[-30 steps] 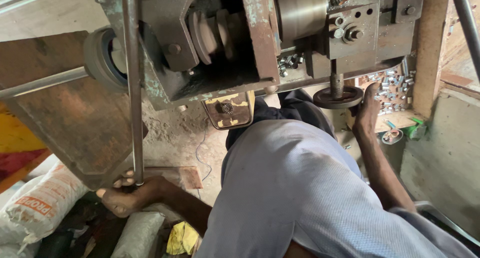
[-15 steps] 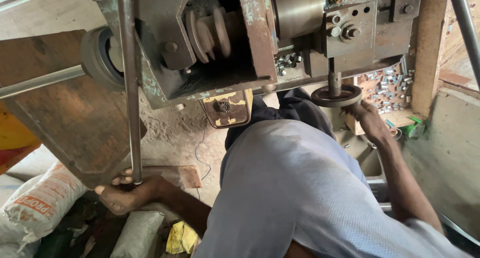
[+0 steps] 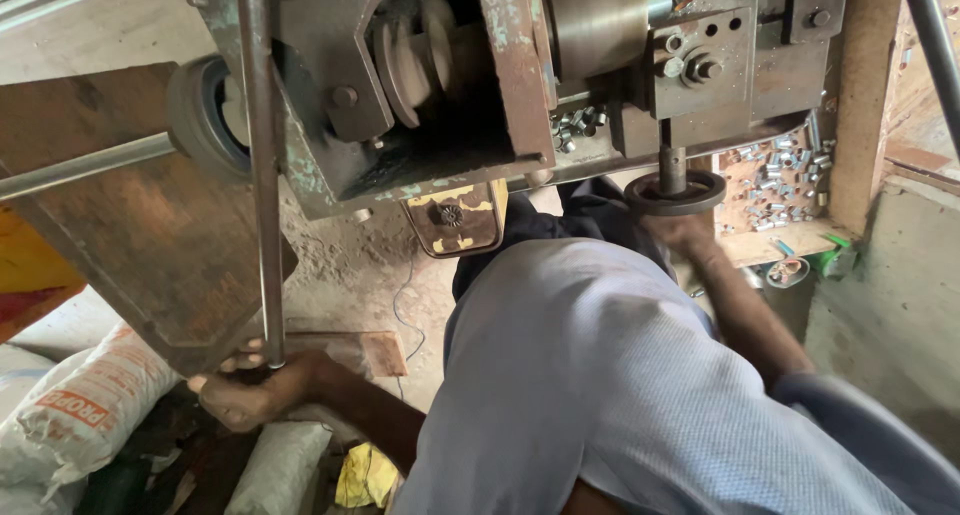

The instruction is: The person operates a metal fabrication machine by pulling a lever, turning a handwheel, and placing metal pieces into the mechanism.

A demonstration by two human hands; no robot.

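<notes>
A heavy, worn metal machine with pulleys and bolted blocks fills the top of the view. A long steel rod hangs down from it at the left. My left hand is closed around the rod's lower end. Under the machine's right side, a small black handwheel sits on a short vertical shaft. My right hand reaches up against the wheel's underside and grips its rim; the fingers are partly hidden. My light blue shirt covers the middle of the view.
A rusty metal plate slopes at the left, and white sacks lie below it. A wooden tray of several loose nuts and bolts sits at the right beside a wooden post. A concrete block stands at the far right.
My right hand has slid from the handwheel's right side to just under it. My left hand stays on the rod, and the view has shifted slightly.
</notes>
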